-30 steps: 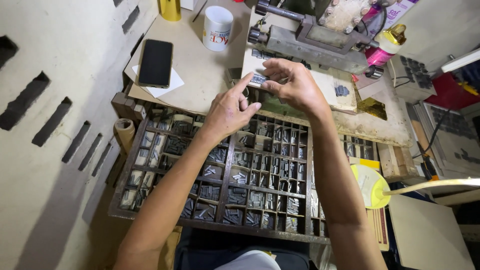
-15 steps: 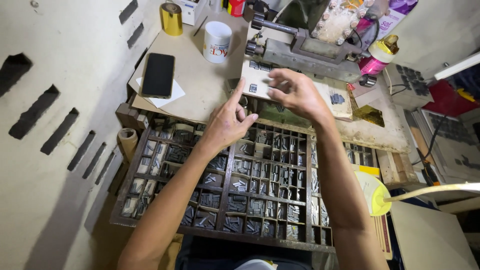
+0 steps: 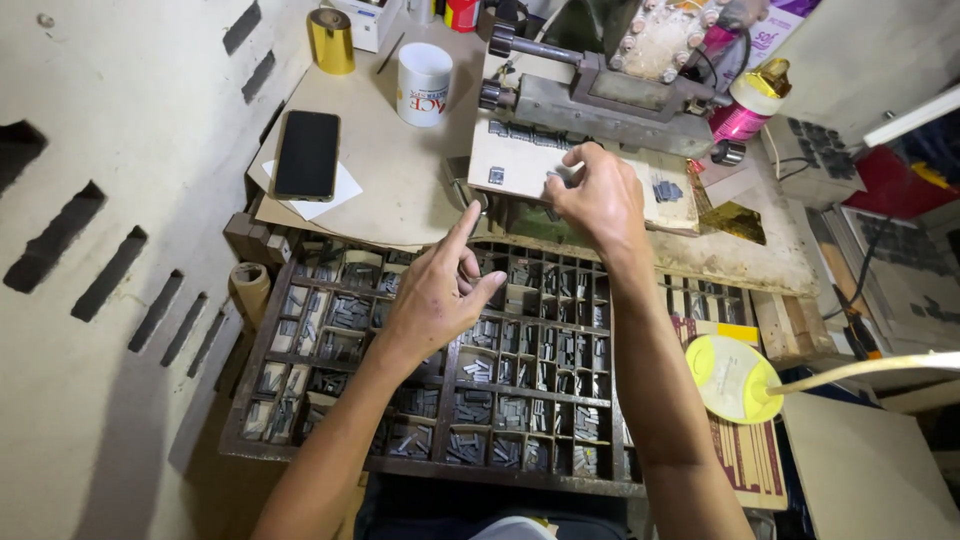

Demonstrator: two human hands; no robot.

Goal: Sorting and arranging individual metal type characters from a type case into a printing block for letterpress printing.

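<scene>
The right hand (image 3: pixel 598 195) was up on the pale board (image 3: pixel 520 170) at the foot of the grey metal press (image 3: pixel 610 100), fingers pinched shut on a small metal type piece (image 3: pixel 556 180), held low over the board, the flat spot where a line could be built. A row of set type (image 3: pixel 525 133) already lay along the board's far edge, with another small cluster (image 3: pixel 667 190) off to the right. The left hand (image 3: pixel 440 295) hovered over the wooden type case (image 3: pixel 450 400), loosely open and holding nothing, index finger stretched forward, close above the compartments so the next sort sat within easy reach. Every compartment kept its grey slugs sorted apart. On the bench (image 3: pixel 400 190) beyond, a black phone (image 3: pixel 306 153) rested on white paper beside a white mug (image 3: pixel 423 83), parked clear of the work
</scene>
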